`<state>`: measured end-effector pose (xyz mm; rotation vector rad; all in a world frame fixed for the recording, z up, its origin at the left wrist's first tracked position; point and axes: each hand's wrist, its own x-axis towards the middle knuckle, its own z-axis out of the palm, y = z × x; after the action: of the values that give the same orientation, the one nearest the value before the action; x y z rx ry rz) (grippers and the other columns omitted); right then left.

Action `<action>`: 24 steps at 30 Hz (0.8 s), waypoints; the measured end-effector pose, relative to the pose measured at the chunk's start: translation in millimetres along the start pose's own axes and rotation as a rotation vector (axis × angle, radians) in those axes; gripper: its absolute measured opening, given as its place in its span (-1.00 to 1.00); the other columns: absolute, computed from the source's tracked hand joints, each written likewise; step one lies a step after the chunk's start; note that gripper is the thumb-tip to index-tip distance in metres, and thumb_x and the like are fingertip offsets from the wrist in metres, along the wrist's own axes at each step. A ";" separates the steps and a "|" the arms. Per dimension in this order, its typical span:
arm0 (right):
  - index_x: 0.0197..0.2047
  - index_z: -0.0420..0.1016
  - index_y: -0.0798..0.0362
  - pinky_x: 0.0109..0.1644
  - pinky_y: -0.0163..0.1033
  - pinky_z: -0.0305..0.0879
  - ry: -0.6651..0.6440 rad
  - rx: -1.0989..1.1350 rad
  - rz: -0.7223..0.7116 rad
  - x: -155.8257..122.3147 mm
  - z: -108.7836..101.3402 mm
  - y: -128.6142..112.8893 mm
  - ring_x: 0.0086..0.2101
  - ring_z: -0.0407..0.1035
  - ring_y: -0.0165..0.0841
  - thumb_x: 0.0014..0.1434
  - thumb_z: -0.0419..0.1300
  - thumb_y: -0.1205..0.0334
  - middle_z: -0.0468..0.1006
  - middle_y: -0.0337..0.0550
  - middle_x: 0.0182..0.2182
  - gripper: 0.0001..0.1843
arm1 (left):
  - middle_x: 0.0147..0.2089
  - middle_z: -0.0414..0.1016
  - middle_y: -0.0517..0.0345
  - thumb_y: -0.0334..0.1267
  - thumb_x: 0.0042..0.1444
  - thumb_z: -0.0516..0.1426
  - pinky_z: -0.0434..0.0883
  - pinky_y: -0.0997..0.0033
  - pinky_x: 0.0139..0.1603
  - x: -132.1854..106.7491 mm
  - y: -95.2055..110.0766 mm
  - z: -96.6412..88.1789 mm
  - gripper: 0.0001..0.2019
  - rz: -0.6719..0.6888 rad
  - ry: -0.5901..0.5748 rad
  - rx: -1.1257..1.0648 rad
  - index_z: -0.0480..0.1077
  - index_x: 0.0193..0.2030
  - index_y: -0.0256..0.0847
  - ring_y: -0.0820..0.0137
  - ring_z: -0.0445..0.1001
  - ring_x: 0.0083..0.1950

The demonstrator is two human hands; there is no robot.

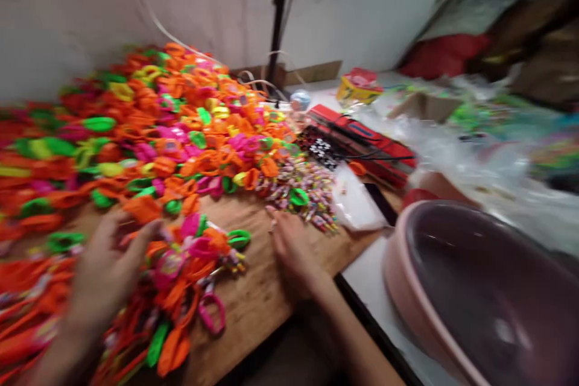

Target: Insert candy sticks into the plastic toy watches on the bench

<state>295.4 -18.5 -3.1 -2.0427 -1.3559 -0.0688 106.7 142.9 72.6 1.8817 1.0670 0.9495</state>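
My left hand [102,271] is over the near part of a heap of bright plastic pieces [217,132] in orange, green, pink and yellow. Its thumb and fingers curl about an orange plastic piece [142,208], somewhat blurred by motion. Just right of it lie a pink loop [211,313] and a green loop [239,239]. Over the bare brown board [253,271], my right hand [294,247] has its fingers pinched together; a tiny pale thing at their tips is too small to name. Beyond that hand is a pile of small multicoloured pieces [303,187].
A large pink basin [402,265] stands at the right. Behind it are a red box-like object [362,139], clear plastic bags [452,151] and a yellow-red container [359,85]. A dark upright pole [277,18] and white cable rise near the wall.
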 end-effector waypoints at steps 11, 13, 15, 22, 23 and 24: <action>0.07 0.48 0.17 -0.13 0.00 0.36 -0.027 -0.193 -0.003 -25.0 29.1 38.5 -0.22 0.31 -0.12 0.24 -0.01 0.36 0.42 0.12 -0.20 -0.61 | 0.08 0.38 -0.01 0.03 -0.02 0.20 0.48 0.44 -0.34 -3.6 -18.0 -48.0 -0.43 -0.166 0.053 -0.062 0.23 0.11 -0.12 0.30 0.49 -0.10; 0.08 0.48 0.13 -0.15 -0.01 0.36 -0.018 -0.165 -0.003 -21.5 32.6 31.7 -0.23 0.29 -0.13 0.24 -0.03 0.37 0.39 0.10 -0.21 -0.59 | 0.11 0.39 -0.01 0.06 0.02 0.17 0.47 0.42 -0.36 -5.2 -20.2 -54.8 -0.43 -0.174 -0.042 0.017 0.23 0.15 -0.11 0.32 0.50 -0.17; 0.10 0.45 0.11 -0.12 -0.03 0.37 -0.012 -0.034 -0.027 -17.8 35.2 22.6 -0.22 0.30 -0.16 0.25 -0.04 0.36 0.37 0.06 -0.22 -0.58 | 0.04 0.45 0.01 0.09 0.07 0.12 0.46 0.35 -0.34 -7.6 -22.7 -57.6 -0.44 -0.156 -0.207 0.158 0.25 0.17 -0.10 0.33 0.49 -0.27; 0.36 0.01 -0.04 0.20 0.05 0.20 -0.237 0.413 -0.158 -20.1 42.9 -33.5 0.18 0.15 -0.11 0.23 0.14 0.04 0.22 0.09 0.17 -0.30 | -0.06 0.52 -0.05 0.11 0.11 0.06 0.35 0.11 0.06 7.0 -18.3 -52.9 -0.53 0.069 -0.700 0.667 0.50 -0.04 -0.17 0.11 0.46 -0.01; 0.38 -0.03 -0.06 0.21 0.08 0.19 -0.267 0.399 -0.163 -22.5 44.8 -40.4 0.19 0.13 -0.08 0.20 0.17 0.03 0.19 0.10 0.20 -0.24 | -0.09 0.53 -0.04 0.09 0.14 0.03 0.36 0.15 0.04 15.4 -17.0 -49.9 -0.55 0.084 -0.703 0.704 0.51 -0.06 -0.17 0.13 0.46 -0.03; 0.38 -0.05 -0.06 0.20 0.11 0.19 -0.273 0.375 -0.166 -25.1 47.0 -45.9 0.19 0.14 -0.06 0.18 0.19 0.04 0.19 0.11 0.21 -0.21 | -0.11 0.53 -0.03 0.06 0.17 0.00 0.36 0.20 0.00 25.3 -16.3 -45.6 -0.57 0.092 -0.695 0.745 0.52 -0.08 -0.17 0.16 0.47 -0.05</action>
<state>231.1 -1.8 -26.1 -1.6654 -1.5675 0.3773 71.4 183.0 84.1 2.5840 0.9495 -0.1484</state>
